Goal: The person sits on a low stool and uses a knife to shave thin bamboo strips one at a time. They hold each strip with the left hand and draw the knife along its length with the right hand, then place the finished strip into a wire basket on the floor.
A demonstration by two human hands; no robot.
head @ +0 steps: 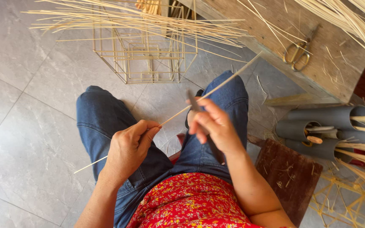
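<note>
Close by, her left hand [127, 147] pinches a thin pale strip [216, 87]; the right hand [212, 122] grips a dark knife [210, 141] against it.

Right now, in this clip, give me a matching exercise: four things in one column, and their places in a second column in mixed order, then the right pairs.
Things:
1. thin pale bamboo strip
2. brass-coloured scissors
3. open box frame of thin sticks
4. grey plastic tubes

Places:
A. lying on its side on the grey tiled floor, beyond the knees
B. stacked on their sides to the person's right, sticks poking out
C. held across the lap by the left hand and the right hand
D. lying on the worn wooden bench

Pairs: 1-C, 2-D, 3-A, 4-B
</note>
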